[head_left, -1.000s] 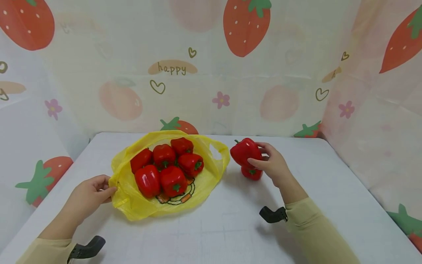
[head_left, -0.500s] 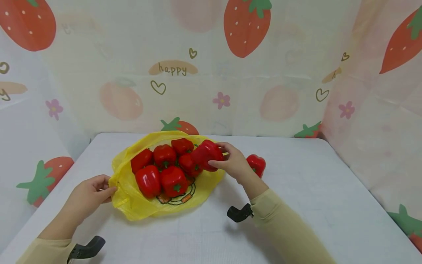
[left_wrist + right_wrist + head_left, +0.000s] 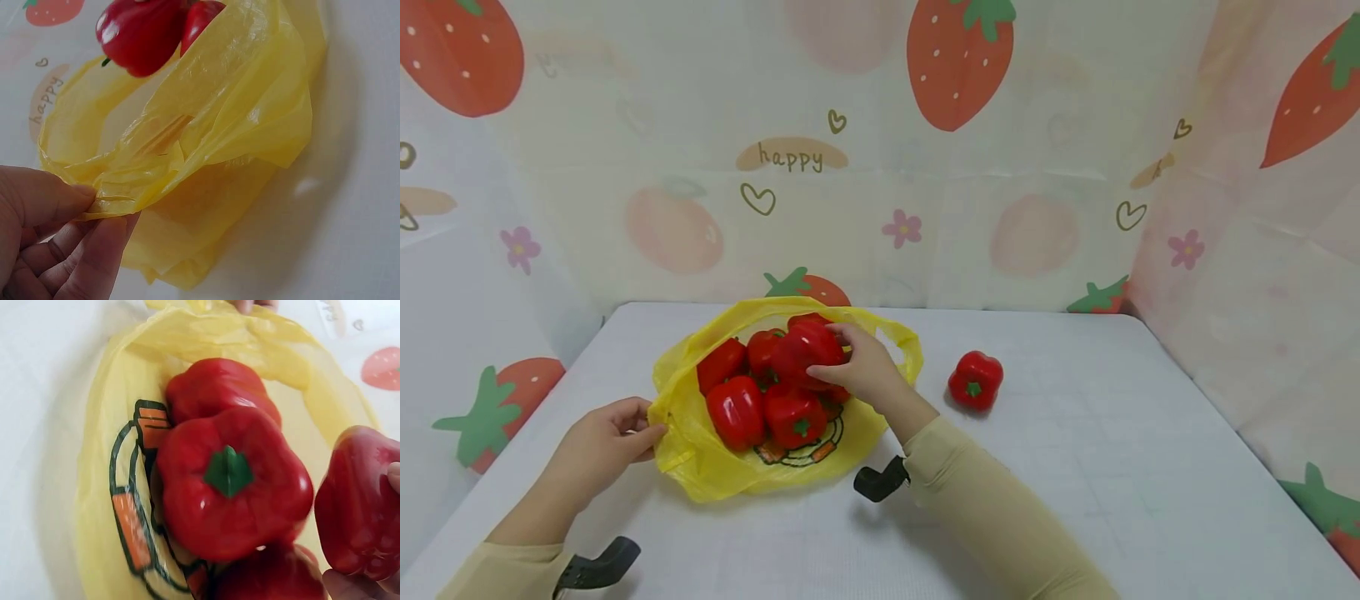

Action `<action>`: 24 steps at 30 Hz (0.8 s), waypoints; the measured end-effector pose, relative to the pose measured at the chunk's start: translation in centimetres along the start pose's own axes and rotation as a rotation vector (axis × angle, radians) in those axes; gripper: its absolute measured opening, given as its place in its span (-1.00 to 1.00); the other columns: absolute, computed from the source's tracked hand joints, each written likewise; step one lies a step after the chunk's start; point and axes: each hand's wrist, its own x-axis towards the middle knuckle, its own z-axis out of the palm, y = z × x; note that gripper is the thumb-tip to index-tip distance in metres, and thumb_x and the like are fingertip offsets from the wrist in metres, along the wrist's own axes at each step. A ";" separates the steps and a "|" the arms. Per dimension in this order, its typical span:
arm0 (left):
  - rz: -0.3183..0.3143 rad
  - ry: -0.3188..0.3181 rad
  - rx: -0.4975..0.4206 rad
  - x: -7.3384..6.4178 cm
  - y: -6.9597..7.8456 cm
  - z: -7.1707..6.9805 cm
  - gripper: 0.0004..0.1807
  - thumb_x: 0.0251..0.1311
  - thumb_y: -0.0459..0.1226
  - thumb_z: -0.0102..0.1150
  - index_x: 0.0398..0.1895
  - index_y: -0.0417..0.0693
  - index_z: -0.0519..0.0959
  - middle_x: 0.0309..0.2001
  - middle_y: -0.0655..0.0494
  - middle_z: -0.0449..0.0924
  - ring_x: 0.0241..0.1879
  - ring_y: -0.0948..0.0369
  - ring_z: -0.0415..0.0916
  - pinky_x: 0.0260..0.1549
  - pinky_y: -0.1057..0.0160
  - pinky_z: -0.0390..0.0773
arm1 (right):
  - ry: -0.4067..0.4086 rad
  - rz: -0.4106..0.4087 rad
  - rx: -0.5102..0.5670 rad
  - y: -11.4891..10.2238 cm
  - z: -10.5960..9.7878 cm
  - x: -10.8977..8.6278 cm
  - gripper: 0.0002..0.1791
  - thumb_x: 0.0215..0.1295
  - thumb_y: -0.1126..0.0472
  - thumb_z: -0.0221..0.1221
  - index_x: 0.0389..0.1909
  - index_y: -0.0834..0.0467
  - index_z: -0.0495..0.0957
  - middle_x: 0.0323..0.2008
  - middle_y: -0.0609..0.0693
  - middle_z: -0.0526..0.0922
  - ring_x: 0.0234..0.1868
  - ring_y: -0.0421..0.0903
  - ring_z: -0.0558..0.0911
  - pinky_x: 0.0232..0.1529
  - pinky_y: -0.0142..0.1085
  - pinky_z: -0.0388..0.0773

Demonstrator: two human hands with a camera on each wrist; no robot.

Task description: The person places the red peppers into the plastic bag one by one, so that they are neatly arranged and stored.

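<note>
A yellow plastic bag [image 3: 857, 446] lies on its side, its mouth spread wide, with several red bell peppers [image 3: 735, 412] in it. My left hand [image 3: 602, 446] pinches the bag's left edge; in the left wrist view the thumb [image 3: 59, 197] and fingers grip the folded plastic. My right hand [image 3: 872, 367] holds a red bell pepper [image 3: 807, 354] above the other peppers, over the bag. The right wrist view shows that held pepper [image 3: 359, 500] at the right edge, beside a pepper with a green stem [image 3: 234, 481] lying in the bag.
One more red bell pepper [image 3: 976, 381] stands on the white table [image 3: 1075, 467] to the right of the bag. Behind the table hangs a cloth [image 3: 955, 183] printed with strawberries. A dark wrist camera [image 3: 880, 479] juts out under the right forearm.
The right hand has carried its bell pepper leftward from beside the bag to over the peppers inside. The pepper on the table is now fully uncovered. My left hand keeps its place.
</note>
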 end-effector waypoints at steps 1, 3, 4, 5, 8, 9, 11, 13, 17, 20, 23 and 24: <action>0.001 0.000 0.000 0.0 0.0 0.0 -0.60 0.20 -0.07 0.11 -0.06 -0.19 0.43 -0.30 -0.01 0.49 -0.33 0.19 0.53 -0.28 0.20 0.62 | 0.003 -0.005 -0.010 -0.1 0.3 0.2 -0.29 -0.04 0.02 0.36 0.18 -0.06 0.32 0.00 -0.13 0.47 -0.02 -0.10 0.45 -0.14 -0.23 0.57; 0.002 0.000 0.000 0.1 -0.1 0.0 -0.60 0.20 -0.07 0.11 -0.06 -0.19 0.43 -0.29 0.00 0.49 -0.33 0.19 0.52 -0.28 0.21 0.62 | 0.007 -0.017 -0.030 -0.3 1.0 0.5 -0.29 -0.03 0.02 0.36 0.19 -0.05 0.32 0.01 -0.14 0.46 -0.01 -0.11 0.45 -0.10 -0.22 0.55; 0.004 -0.001 0.000 0.1 -0.1 0.0 -0.60 0.20 -0.06 0.11 -0.07 -0.18 0.44 -0.29 0.00 0.49 -0.33 0.19 0.52 -0.29 0.22 0.62 | 0.010 -0.025 -0.042 -0.4 1.2 0.7 -0.29 -0.03 0.01 0.36 0.19 -0.05 0.32 0.02 -0.14 0.46 0.00 -0.12 0.45 -0.07 -0.21 0.53; 0.005 -0.001 0.001 0.2 -0.1 0.0 -0.60 0.19 -0.06 0.11 -0.07 -0.18 0.44 -0.29 0.00 0.49 -0.33 0.19 0.52 -0.29 0.22 0.62 | 0.013 -0.032 -0.054 -0.5 1.5 0.9 -0.29 -0.03 0.01 0.36 0.19 -0.05 0.32 0.02 -0.14 0.47 0.01 -0.13 0.45 -0.05 -0.22 0.52; 0.009 -0.003 0.002 0.2 -0.1 0.0 -0.60 0.19 -0.05 0.11 -0.08 -0.18 0.45 -0.29 0.00 0.49 -0.33 0.19 0.52 -0.29 0.22 0.62 | 0.020 -0.044 -0.075 -0.7 2.3 1.2 -0.28 -0.02 -0.01 0.35 0.20 -0.05 0.31 0.05 -0.14 0.47 0.03 -0.13 0.45 -0.01 -0.19 0.50; 0.012 -0.004 0.003 0.3 -0.1 0.0 -0.60 0.19 -0.05 0.11 -0.08 -0.18 0.45 -0.29 0.00 0.49 -0.32 0.19 0.52 -0.29 0.23 0.62 | 0.025 -0.043 -0.089 -0.8 2.5 1.3 -0.28 -0.02 -0.02 0.34 0.20 -0.06 0.31 0.06 -0.13 0.46 0.04 -0.13 0.45 -0.01 -0.19 0.50; 0.015 -0.003 0.003 0.4 -0.2 0.0 -0.61 0.19 -0.05 0.11 -0.09 -0.17 0.45 -0.29 0.00 0.49 -0.32 0.19 0.52 -0.30 0.24 0.62 | 0.030 -0.036 -0.112 -1.0 3.0 1.5 -0.28 -0.01 -0.03 0.33 0.21 -0.06 0.29 0.08 -0.13 0.45 0.05 -0.13 0.43 0.00 -0.17 0.50; 0.014 -0.006 0.001 0.4 -0.2 0.0 -0.61 0.20 -0.05 0.11 -0.09 -0.18 0.45 -0.29 0.01 0.49 -0.32 0.19 0.53 -0.30 0.24 0.62 | 0.032 -0.021 -0.135 -1.2 3.4 1.6 -0.28 0.00 -0.05 0.32 0.21 -0.08 0.28 0.09 -0.13 0.43 0.05 -0.12 0.42 -0.03 -0.14 0.51; 0.002 -0.009 0.002 0.5 -0.3 0.1 -0.60 0.19 -0.06 0.11 -0.08 -0.18 0.44 -0.29 0.01 0.48 -0.32 0.20 0.52 -0.30 0.23 0.62 | 0.028 0.007 -0.164 -1.4 4.1 1.6 -0.27 0.00 -0.09 0.31 0.22 -0.11 0.26 0.09 -0.13 0.41 0.04 -0.11 0.40 -0.07 -0.11 0.53; -0.002 -0.010 0.005 0.6 -0.3 0.1 -0.60 0.20 -0.06 0.11 -0.06 -0.18 0.44 -0.28 0.00 0.48 -0.32 0.20 0.52 -0.30 0.23 0.62 | 0.029 0.009 -0.182 -1.6 4.5 1.7 -0.26 0.01 -0.08 0.30 0.24 -0.12 0.24 0.13 -0.13 0.38 0.07 -0.11 0.39 -0.04 -0.09 0.52; -0.004 -0.007 0.012 0.6 -0.3 0.1 -0.59 0.20 -0.06 0.11 -0.06 -0.19 0.44 -0.28 0.00 0.49 -0.33 0.20 0.53 -0.30 0.22 0.62 | 0.013 0.000 -0.206 -1.6 4.8 1.7 -0.25 0.03 -0.05 0.30 0.27 -0.12 0.21 0.17 -0.13 0.36 0.11 -0.11 0.38 0.02 -0.09 0.48; -0.005 -0.007 0.015 0.6 -0.3 0.1 -0.59 0.20 -0.06 0.10 -0.06 -0.19 0.44 -0.28 0.00 0.49 -0.33 0.20 0.53 -0.30 0.22 0.62 | 0.003 -0.003 -0.215 -1.7 4.9 1.7 -0.24 0.04 -0.04 0.30 0.28 -0.13 0.20 0.18 -0.14 0.35 0.13 -0.11 0.37 0.04 -0.09 0.47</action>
